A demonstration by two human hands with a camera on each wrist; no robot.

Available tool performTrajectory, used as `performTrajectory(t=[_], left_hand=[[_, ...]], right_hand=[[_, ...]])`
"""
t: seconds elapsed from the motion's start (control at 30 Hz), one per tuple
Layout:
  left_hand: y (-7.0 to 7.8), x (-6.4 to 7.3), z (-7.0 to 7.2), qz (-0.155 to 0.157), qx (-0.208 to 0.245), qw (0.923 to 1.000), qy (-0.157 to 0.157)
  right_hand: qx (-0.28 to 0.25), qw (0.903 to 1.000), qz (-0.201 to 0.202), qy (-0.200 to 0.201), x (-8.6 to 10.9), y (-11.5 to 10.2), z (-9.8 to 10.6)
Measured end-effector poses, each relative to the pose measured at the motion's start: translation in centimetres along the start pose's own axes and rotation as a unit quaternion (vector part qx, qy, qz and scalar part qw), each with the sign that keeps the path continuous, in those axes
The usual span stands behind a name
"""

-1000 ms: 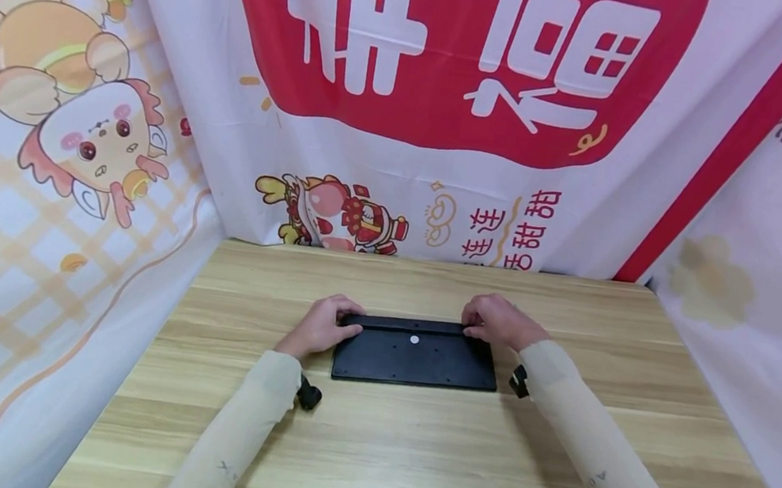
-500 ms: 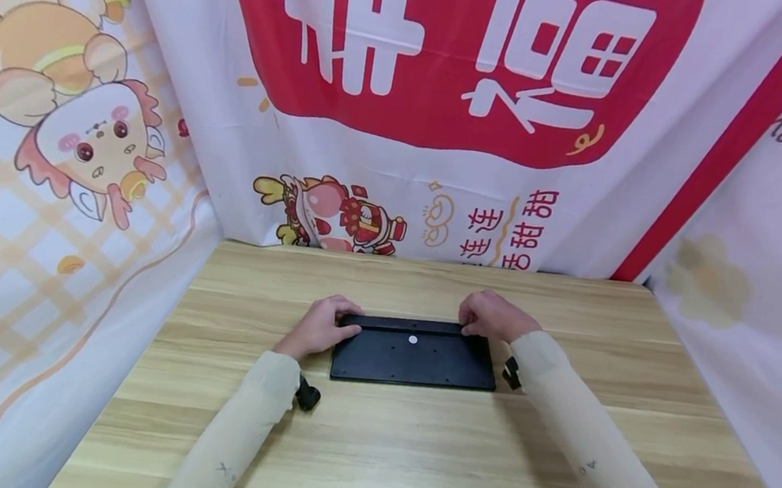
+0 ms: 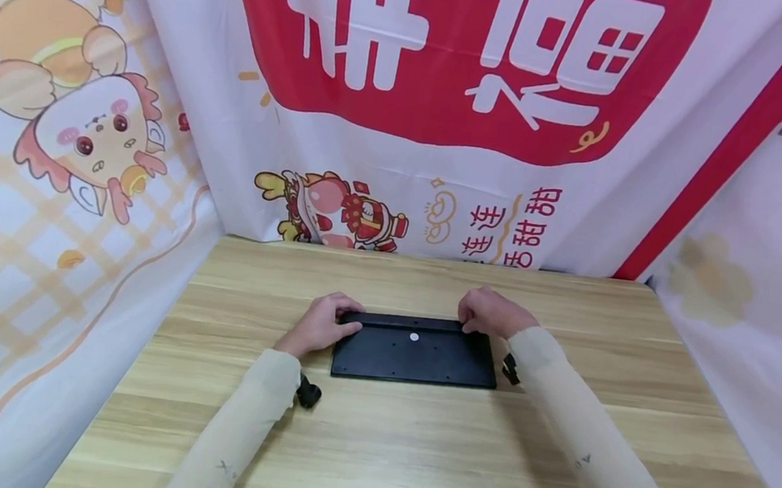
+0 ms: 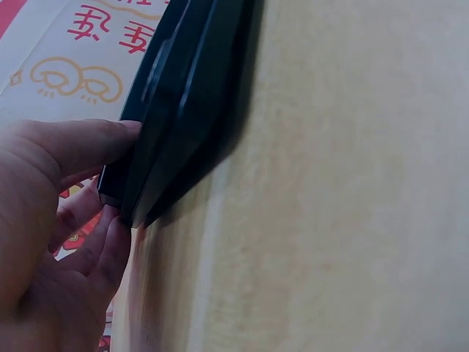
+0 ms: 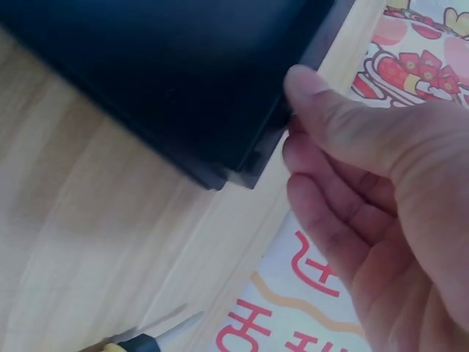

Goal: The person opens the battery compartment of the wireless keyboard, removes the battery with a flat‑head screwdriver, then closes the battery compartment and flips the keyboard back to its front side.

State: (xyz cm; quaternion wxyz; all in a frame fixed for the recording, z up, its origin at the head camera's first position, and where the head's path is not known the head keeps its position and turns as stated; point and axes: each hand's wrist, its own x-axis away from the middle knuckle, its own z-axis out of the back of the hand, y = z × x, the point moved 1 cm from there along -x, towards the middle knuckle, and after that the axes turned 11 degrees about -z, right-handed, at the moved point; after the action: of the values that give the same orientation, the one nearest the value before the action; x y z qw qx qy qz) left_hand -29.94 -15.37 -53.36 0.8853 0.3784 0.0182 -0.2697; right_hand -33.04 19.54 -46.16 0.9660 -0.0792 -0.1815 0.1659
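A black keyboard [image 3: 415,358] lies underside up on the wooden table, with small screw holes, a white round sticker and a raised bar along its far edge. My left hand [image 3: 321,322] grips its far left corner; in the left wrist view the thumb lies on one face and the fingers on the other side. My right hand [image 3: 496,314] pinches the far edge near the right corner. The right wrist view shows my right thumb [image 5: 319,92] against that edge with the other fingers curled behind it. Part of the fingertips is hidden by the keyboard.
A screwdriver [image 5: 143,343] with a black and yellow handle lies on the table beyond the keyboard's corner in the right wrist view. Printed cloth [image 3: 442,162] hangs along the table's back and both sides. Wrist cameras [image 3: 308,392] are strapped to both wrists.
My right hand and forearm have shifted slightly left along the keyboard's far edge. The left hand keeps its grip, and the keyboard stays nearly in place.
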Motion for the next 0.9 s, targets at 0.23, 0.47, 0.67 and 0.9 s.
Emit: performTrajectory(t=[0.23,0.47,0.67,0.9], left_hand=[[-0.2,0.0,0.2,0.004,0.003,1.0,0.0],[-0.1,0.1,0.2,0.007,0.003,1.0,-0.001],[0.3,0.0,0.2,-0.003,0.0,1.0,0.001],[0.2,0.0,0.2,-0.001,-0.003,1.0,0.002]], right_hand=[[-0.014,0.9996,0.023,0.008,-0.1,0.5,-0.5],[-0.026,0.9995,0.005,-0.019,-0.5,1.0,-0.8],[-0.029,0.9986,0.0,-0.045,-0.6,1.2,-0.4],[-0.023,0.9978,-0.008,-0.062,-1.0,1.1,0.1]])
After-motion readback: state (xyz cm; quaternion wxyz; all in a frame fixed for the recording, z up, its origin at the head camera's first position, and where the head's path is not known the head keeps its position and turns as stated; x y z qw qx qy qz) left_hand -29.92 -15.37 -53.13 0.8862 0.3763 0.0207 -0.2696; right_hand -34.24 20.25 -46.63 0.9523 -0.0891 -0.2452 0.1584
